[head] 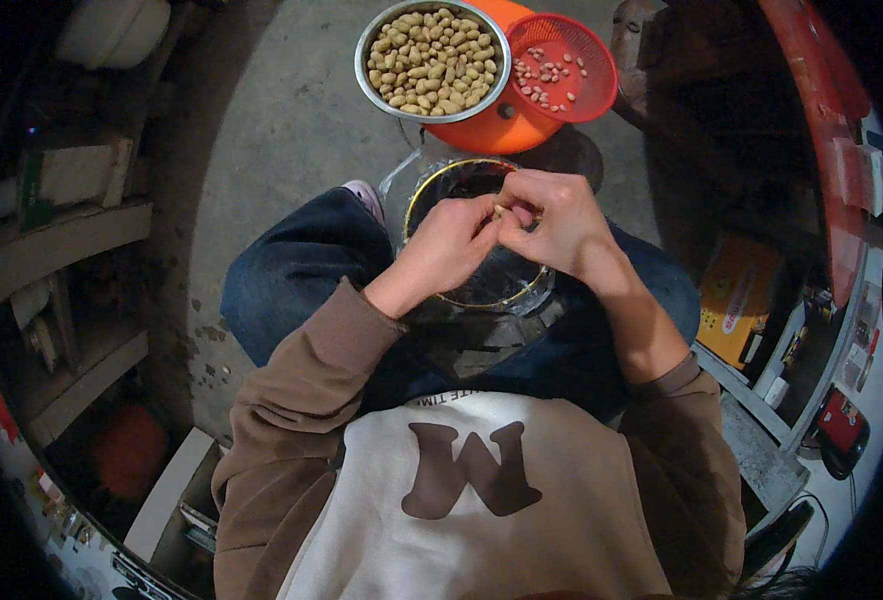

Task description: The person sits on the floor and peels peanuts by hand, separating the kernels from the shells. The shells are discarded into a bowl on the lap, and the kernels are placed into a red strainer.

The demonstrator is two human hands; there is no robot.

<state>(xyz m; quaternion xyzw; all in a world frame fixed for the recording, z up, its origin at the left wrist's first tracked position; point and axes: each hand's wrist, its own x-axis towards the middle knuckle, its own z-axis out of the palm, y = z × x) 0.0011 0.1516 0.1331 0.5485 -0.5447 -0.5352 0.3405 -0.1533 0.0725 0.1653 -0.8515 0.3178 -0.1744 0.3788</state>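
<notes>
My left hand (445, 238) and my right hand (561, 221) meet at the fingertips. Pinched between them is a small pale peanut (499, 211), mostly hidden by the fingers. Directly below is a round bin lined with thin clear plastic, its yellow rim (428, 182) partly covered by both hands. Dark shadow hides most of what the bin holds. Beyond it, a metal bowl (430, 119) is heaped with unshelled peanuts (434, 64). A red plastic basket (601, 84) beside the bowl holds scattered pinkish shelled kernels (550, 73).
Bowl and basket rest on an orange stool (486, 136). My jeans-clad knees (299, 262) flank the bin on the concrete floor (284, 97). Wooden shelving (66, 240) stands to the left. At right are a yellow box (738, 300) and a cluttered white surface (858, 352).
</notes>
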